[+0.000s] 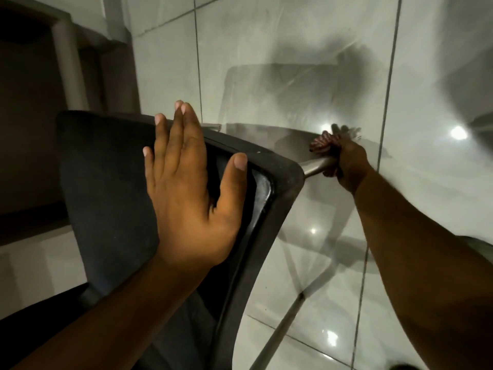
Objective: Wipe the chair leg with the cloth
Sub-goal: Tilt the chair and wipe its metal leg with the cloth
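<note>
A dark chair (112,188) is tipped over, its seat facing me. My left hand (192,182) lies flat on the seat with the fingers spread, holding nothing. A grey metal chair leg (313,166) sticks out from the seat's right corner. My right hand (346,161) is closed around that leg with a reddish patterned cloth (321,142) bunched between the fingers and the metal. Most of the cloth is hidden under the hand. Another chair leg (277,337) runs down toward the bottom of the frame.
The floor is glossy pale tile (293,62) with dark grout lines and bright light reflections. A grey furniture leg (69,62) and dark furniture stand at the upper left. The chair's shadow falls on the tiles ahead.
</note>
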Demonstrator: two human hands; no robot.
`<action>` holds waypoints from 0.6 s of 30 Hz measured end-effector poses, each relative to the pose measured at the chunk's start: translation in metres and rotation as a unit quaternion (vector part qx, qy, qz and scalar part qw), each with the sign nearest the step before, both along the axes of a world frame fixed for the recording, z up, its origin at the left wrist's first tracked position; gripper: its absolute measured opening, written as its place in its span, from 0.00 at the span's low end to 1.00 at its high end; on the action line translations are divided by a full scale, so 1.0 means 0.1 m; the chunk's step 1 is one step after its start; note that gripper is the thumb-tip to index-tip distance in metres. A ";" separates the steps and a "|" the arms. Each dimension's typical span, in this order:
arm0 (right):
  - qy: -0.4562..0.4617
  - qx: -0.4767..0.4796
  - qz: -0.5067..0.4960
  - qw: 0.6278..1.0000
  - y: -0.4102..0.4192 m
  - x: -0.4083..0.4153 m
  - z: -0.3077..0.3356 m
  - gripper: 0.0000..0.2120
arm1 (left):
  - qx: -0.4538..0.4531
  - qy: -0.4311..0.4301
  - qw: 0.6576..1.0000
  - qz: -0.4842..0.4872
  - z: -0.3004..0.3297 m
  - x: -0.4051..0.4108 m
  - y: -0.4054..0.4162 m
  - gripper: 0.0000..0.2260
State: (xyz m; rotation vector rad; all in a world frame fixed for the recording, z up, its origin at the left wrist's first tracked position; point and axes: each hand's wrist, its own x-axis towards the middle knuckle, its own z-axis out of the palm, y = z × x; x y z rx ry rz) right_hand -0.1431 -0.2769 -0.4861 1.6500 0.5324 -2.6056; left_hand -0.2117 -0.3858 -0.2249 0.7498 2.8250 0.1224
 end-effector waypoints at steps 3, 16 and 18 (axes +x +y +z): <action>-0.009 0.003 -0.034 0.999 -0.02 -0.04 0.24 0.11 | 0.006 0.001 1.000 0.001 0.00 0.00 0.01 0.34; -0.027 -0.049 -0.073 0.996 -0.27 -0.15 1.13 0.15 | 0.002 0.005 1.000 -0.010 0.04 0.01 0.02 0.34; 0.005 -0.005 -0.043 0.999 -0.19 -0.13 0.75 0.12 | 0.022 0.008 1.000 -0.009 0.03 0.02 0.02 0.33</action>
